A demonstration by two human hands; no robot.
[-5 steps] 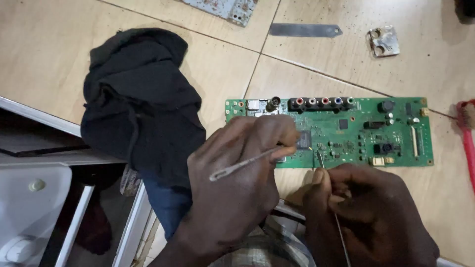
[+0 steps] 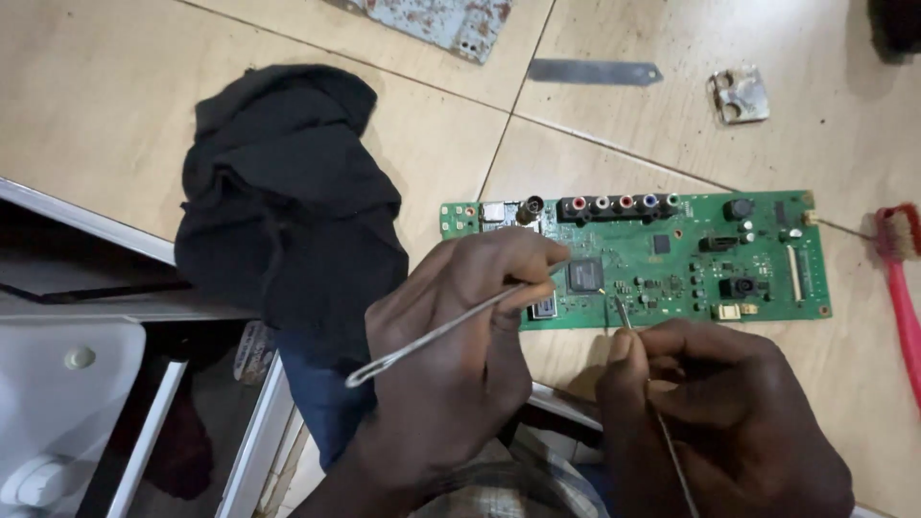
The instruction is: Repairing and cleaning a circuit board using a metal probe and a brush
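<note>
**Two hands working thin tools on a green circuit board**

The circuit board (image 2: 672, 259) is lying flat on the tan floor (image 2: 144, 105), long axis running left to right, connector row along its far edge. The left hand (image 2: 460, 355) is pinching metal tweezers (image 2: 432, 334), tips at the square chip (image 2: 585, 275). The right hand (image 2: 720, 422) is pinching a thin wire (image 2: 662, 432) angled toward the board's near edge. Neither hand is shifting from a moment ago. A black cloth (image 2: 288, 201) is lying left; a red brush (image 2: 902, 278) right.

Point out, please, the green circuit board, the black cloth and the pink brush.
green circuit board (image 2: 691, 264): head view, bare middle of the board.
black cloth (image 2: 288, 201): head view, centre of the crumpled fabric.
pink brush (image 2: 902, 288): head view, upper handle below the bristles.
</note>
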